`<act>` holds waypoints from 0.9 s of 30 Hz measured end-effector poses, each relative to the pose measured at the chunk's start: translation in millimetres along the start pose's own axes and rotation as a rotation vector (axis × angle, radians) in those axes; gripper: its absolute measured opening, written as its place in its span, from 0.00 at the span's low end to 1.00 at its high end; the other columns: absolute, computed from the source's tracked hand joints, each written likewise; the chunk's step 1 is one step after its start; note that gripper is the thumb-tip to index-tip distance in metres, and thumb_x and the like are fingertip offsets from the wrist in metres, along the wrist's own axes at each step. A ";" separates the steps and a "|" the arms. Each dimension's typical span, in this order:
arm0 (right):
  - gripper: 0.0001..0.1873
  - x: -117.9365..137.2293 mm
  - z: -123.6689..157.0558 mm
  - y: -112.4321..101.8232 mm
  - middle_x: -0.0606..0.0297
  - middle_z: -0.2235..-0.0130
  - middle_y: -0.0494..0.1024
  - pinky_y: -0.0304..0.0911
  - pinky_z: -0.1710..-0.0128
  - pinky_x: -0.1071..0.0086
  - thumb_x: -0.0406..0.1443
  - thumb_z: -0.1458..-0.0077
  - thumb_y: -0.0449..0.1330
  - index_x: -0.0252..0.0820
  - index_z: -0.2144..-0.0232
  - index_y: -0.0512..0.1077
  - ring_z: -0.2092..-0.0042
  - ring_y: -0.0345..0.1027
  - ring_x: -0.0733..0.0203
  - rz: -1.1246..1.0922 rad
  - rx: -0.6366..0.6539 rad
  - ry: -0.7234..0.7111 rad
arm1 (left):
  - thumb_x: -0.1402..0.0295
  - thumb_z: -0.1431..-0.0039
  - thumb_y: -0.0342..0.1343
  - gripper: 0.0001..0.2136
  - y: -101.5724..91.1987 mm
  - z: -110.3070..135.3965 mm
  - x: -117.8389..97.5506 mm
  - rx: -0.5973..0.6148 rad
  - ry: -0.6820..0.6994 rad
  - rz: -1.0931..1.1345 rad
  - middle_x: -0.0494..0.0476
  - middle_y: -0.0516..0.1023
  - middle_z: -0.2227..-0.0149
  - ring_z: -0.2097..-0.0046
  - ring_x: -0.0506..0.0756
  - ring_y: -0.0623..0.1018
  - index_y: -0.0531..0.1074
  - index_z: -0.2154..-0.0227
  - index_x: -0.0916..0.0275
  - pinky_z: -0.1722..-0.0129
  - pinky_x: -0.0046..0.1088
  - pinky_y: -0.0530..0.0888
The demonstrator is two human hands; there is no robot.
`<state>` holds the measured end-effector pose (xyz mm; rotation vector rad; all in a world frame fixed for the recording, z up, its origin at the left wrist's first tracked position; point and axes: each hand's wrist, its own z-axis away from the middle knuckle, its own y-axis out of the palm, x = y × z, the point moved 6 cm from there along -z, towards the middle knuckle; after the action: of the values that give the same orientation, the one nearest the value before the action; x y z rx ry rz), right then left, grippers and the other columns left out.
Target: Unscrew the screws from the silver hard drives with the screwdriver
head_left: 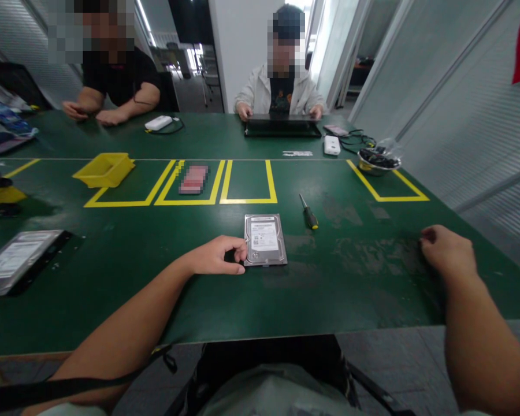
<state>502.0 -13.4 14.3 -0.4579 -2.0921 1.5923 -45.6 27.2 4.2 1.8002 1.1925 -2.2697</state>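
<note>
A silver hard drive point(265, 240) with a white label lies flat in front of me on the green table. At its left edge rests my left hand point(222, 254), the thumb apart from the curled fingers and the fingertips touching the drive's side. My right hand point(448, 249) lies on the table well to the right, its fingers curled in, with nothing visible in them. Between my hands, nearer the drive, is a screwdriver point(309, 216) with a dark and yellow handle.
Yellow tape marks point(249, 201) cross the green table point(225, 315). Beyond are a yellow bin point(106, 170), a blurred pink item point(193, 179) and a metal bowl point(378, 162) of dark parts. A larger drive-like unit point(19, 263) lies left. Two people sit opposite, one holding a black tray point(282, 126).
</note>
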 end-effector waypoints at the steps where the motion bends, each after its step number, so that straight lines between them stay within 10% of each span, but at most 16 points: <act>1: 0.05 3.7 1.1 -2.4 0.56 0.69 0.76 0.55 0.68 0.61 0.31 0.53 0.62 0.44 0.71 0.72 0.76 0.56 0.62 0.001 -0.010 -0.002 | 0.64 0.46 0.64 0.11 0.0 -0.1 0.2 0.000 0.003 -0.001 0.52 0.73 0.66 0.64 0.52 0.72 0.71 0.66 0.64 0.63 0.26 0.68; 11: 0.08 163.5 66.7 -31.8 0.55 0.61 0.78 0.63 0.59 0.62 0.36 0.42 0.56 0.42 0.60 0.73 0.62 0.71 0.55 -0.249 -0.014 -0.499 | 0.65 0.47 0.64 0.10 -1.4 -0.4 0.5 -0.011 0.019 -0.026 0.52 0.73 0.66 0.64 0.52 0.72 0.71 0.66 0.64 0.63 0.27 0.68; 18: 0.04 276.5 144.1 -57.1 0.65 0.68 0.76 0.63 0.67 0.67 0.36 0.41 0.56 0.46 0.65 0.71 0.67 0.68 0.62 -0.668 0.266 -0.980 | 0.65 0.47 0.64 0.10 -2.0 -0.3 0.1 -0.022 0.017 -0.003 0.53 0.74 0.66 0.64 0.52 0.73 0.71 0.66 0.64 0.63 0.27 0.69; 27: 0.07 291.9 146.9 -22.2 0.68 0.68 0.73 0.64 0.66 0.70 0.38 0.45 0.63 0.43 0.64 0.71 0.66 0.68 0.65 -1.267 0.696 -0.645 | 0.64 0.39 0.57 0.11 -19.3 2.1 -9.3 -0.457 0.078 -0.122 0.50 0.69 0.74 0.71 0.49 0.68 0.67 0.74 0.63 0.70 0.26 0.64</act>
<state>177.8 15.7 51.5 1.4622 -1.3553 1.4703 -52.8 35.7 22.5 1.6855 1.7049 -1.7861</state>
